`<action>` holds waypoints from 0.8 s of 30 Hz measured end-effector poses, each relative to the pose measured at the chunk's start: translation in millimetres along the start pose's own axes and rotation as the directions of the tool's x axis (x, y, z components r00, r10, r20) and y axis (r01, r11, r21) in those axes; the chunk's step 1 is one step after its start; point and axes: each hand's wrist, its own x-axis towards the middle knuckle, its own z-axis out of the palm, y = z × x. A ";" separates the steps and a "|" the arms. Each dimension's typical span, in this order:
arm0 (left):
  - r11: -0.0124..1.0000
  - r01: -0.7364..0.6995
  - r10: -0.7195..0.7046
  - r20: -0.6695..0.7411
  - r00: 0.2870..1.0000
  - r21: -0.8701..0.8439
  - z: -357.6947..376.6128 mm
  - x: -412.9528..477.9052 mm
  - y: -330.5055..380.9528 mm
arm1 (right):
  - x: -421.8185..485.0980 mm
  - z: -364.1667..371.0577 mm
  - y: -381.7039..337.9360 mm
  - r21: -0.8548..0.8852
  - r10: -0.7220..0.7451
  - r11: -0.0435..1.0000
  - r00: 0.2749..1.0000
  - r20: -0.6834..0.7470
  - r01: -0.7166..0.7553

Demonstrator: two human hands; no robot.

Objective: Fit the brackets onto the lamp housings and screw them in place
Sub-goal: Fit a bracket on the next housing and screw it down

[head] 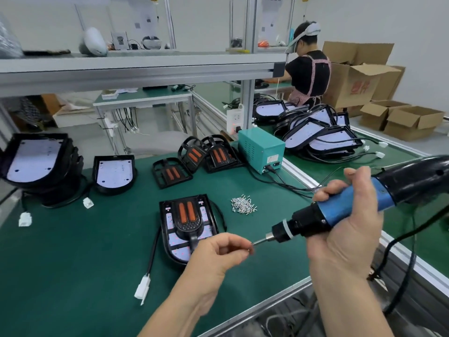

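Note:
A black lamp housing [170, 242] lies on the green mat with a black bracket [188, 218] holding two orange cells seated on it. My right hand [349, 229] grips a blue and black electric screwdriver [340, 210], held level above the mat to the right of the housing. My left hand [218, 251] hovers over the housing's near right corner and pinches something small, likely a screw, at the bit tip [254, 243]. A pile of small silver screws [244, 205] lies just behind. Three more brackets [171, 173] lie at the back.
Housings [114, 173] and a stack [36, 161] stand at the left, with white plug connectors [143, 288] on cables. A teal power box [261, 149] stands behind; more housings [323, 135] lie on the neighbouring bench. Another person works at the back right.

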 end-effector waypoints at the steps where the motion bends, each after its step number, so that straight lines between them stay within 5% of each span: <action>1: 0.999 0.007 -0.007 0.007 1.000 -0.044 -0.8 -1.7 -0.2 | -3.2 2.7 1.4 -0.017 -0.004 1.000 1.000 -0.008 0.004; 14: 0.958 0.032 -0.016 0.059 0.998 -0.284 -10.6 -11.1 -0.2 | -13.9 8.3 5.1 -0.105 -0.037 0.994 0.999 -0.008 0.035; 21: 0.983 -0.099 0.093 -0.043 0.995 -0.153 -8.9 -12.6 -6.0 | -18.1 14.7 3.1 -0.140 -0.001 0.990 0.999 -0.047 -0.005; 24: 0.977 -0.188 0.176 -0.118 0.977 -0.105 -5.6 -15.4 -7.8 | -12.5 19.9 -6.7 -0.157 0.144 0.976 0.988 -0.054 -0.151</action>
